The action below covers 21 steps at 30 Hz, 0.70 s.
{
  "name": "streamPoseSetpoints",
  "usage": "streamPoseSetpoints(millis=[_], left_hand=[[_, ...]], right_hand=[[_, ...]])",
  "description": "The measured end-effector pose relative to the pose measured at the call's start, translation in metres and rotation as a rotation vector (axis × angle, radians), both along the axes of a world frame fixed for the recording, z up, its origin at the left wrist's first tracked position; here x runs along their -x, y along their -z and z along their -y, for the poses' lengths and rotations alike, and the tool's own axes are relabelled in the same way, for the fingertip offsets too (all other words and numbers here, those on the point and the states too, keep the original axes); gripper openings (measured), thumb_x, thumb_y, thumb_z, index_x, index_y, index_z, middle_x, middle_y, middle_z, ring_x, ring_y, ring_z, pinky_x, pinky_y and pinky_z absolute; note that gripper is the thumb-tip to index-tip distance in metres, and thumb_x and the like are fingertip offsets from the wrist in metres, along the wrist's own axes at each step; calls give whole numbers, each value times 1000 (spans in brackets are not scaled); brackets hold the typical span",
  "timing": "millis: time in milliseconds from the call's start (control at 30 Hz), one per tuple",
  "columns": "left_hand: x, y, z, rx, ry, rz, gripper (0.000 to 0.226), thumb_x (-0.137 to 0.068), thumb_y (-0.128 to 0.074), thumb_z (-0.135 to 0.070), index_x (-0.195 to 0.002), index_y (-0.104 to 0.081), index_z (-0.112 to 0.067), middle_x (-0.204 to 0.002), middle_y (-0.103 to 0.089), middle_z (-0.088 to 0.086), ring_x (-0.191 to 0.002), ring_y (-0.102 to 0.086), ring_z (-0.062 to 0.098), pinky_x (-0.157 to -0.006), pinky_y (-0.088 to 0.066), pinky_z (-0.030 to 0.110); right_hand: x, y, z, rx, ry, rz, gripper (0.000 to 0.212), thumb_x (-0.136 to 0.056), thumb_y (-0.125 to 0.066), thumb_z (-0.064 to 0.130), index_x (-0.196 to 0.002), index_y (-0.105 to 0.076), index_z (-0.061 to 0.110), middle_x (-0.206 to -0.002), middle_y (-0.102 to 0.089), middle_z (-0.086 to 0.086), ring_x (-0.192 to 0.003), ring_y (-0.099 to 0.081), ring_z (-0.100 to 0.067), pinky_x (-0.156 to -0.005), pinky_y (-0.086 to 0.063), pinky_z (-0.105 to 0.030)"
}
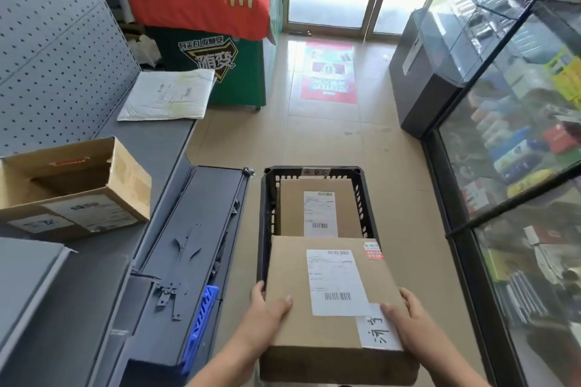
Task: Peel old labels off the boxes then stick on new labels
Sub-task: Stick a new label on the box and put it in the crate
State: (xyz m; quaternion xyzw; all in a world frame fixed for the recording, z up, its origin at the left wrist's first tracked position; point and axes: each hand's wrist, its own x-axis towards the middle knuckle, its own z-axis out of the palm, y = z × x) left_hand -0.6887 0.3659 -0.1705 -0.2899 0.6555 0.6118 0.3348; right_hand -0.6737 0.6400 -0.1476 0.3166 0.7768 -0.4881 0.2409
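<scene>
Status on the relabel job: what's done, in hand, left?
Done: nothing visibly peeled. In hand: left hand and right hand hold a cardboard box at the black crate; its printed label is still on, a handwritten slip beside it. Left: peel that label, and the one on the second box in the crate, then relabel both.

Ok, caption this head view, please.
Left hand and right hand grip a labelled box over a crate holding a second box.

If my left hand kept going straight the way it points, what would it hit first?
Likely the black crate, whose near-left wall lies just ahead of the left hand gripping the box; depth is unclear.
</scene>
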Motion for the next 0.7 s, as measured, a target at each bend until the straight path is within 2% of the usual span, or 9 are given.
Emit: streamPoseSetpoints(millis=[133,233,333,433,500,567,633,700], left_hand=[[6,11,3,-18,-11,111,56,-100,-59,-27,-145,-26,-21,-118,-66,5,-101,-70,21,-72,-57,30],[13,21,2,-39,-42,185,46,-100,-59,-27,-139,-36,-19,-117,-68,8,-102,-70,24,-77,-57,34],[18,31,-1,-59,-19,268,30,-101,-56,-29,-128,-52,-17,-111,-73,8,-101,-71,24,-75,-55,32],[23,41,-5,-82,-22,354,26,-101,-54,-29,-121,-62,-15,-104,-77,10,-101,-71,27,-78,-54,31],[26,51,-6,-75,-22,383,29,-98,-55,-32,-119,-66,-16,-102,-78,9,-105,-70,28,-84,-52,33],[30,62,-5,-60,-13,398,32,-95,-58,-36,-119,-69,-18,-104,-78,8,-106,-69,28,-86,-52,34],[36,69,-7,-58,-10,411,32,-95,-59,-39,-117,-70,-18,-103,-77,8,-97,-69,25,-76,-53,31],[44,72,-11,-46,-12,408,30,-95,-59,-41,-108,-68,-16,-90,-70,5,-80,-63,20,-62,-47,27]], right_hand=[[13,15,2,-30,-29,65,34,-99,-56,21,-130,-44,23,-103,-59,16,-89,-62,-5,-65,-41,-20],[25,24,-3,-42,-72,135,27,-96,-55,25,-123,-56,26,-101,-70,11,-91,-68,-11,-72,-49,-29],[35,30,-11,-6,-129,210,22,-95,-51,24,-109,-68,23,-95,-77,6,-95,-71,-17,-88,-54,-35],[41,32,-19,141,-98,296,25,-97,-50,25,-107,-71,13,-102,-76,-7,-104,-70,-28,-79,-48,-33],[46,35,-23,179,-90,322,26,-97,-52,27,-105,-70,10,-99,-76,-6,-92,-70,-23,-72,-43,-31],[52,43,-27,189,-80,327,25,-96,-54,28,-103,-68,9,-94,-73,-6,-82,-62,-18,-68,-38,-31],[60,54,-32,193,-47,336,26,-95,-55,30,-104,-69,9,-97,-71,-7,-80,-59,-18,-68,-37,-32],[68,63,-36,241,-15,335,30,-93,-55,33,-103,-69,8,-92,-70,-6,-78,-57,-19,-67,-38,-32]])
